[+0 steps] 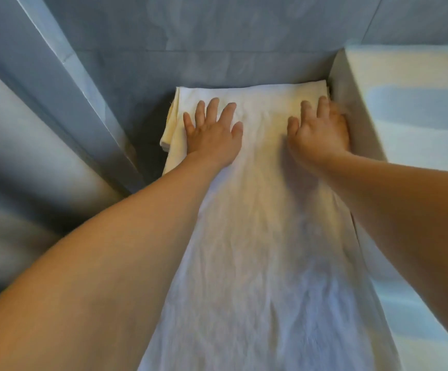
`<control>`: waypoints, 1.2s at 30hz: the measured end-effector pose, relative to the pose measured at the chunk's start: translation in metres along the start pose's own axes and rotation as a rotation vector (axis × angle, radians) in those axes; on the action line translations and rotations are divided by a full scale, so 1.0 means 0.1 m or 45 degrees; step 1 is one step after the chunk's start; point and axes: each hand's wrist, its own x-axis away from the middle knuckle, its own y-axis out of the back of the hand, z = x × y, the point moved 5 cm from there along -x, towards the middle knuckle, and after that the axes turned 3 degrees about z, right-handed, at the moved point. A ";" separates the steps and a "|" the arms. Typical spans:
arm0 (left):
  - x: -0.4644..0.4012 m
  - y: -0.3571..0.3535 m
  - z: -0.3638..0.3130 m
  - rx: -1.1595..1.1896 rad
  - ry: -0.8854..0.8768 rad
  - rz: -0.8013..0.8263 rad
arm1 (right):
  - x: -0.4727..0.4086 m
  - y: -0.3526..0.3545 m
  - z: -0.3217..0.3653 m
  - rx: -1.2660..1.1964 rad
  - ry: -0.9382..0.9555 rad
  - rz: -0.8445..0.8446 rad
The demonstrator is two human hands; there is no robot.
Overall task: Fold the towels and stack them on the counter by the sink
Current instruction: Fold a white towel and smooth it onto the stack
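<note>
Head view: a white towel (257, 223) is spread lengthwise beside a white sink (405, 108).
Left hand (213, 132): pressed flat on the towel, fingers spread.
Right hand (319, 132): blurred, fingers bent, laid on the towel against the sink wall.
Containers: the sink's inside cannot be told.

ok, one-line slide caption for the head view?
Left hand and right hand press flat on a long white cloth towel laid over a folded cream towel beside blue tiled walls.

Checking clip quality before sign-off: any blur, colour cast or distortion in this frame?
Head view: right hand smeared by motion blur; left hand sharper, flat on the towel; warm yellowish light at the towel's far end, bluish nearer; wide-angle stretch enlarges the forearms.
</note>
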 end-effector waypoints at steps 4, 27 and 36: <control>-0.45 -0.15 0.31 0.027 0.174 -0.050 | -0.31 -0.32 -0.04 0.061 -0.037 0.197; -1.03 0.30 0.92 -0.036 0.416 -0.371 | -0.26 -0.51 -0.02 0.015 0.076 -0.173; -0.81 0.17 0.51 -0.122 0.107 -0.447 | -0.30 -0.55 -0.04 0.011 0.027 -0.165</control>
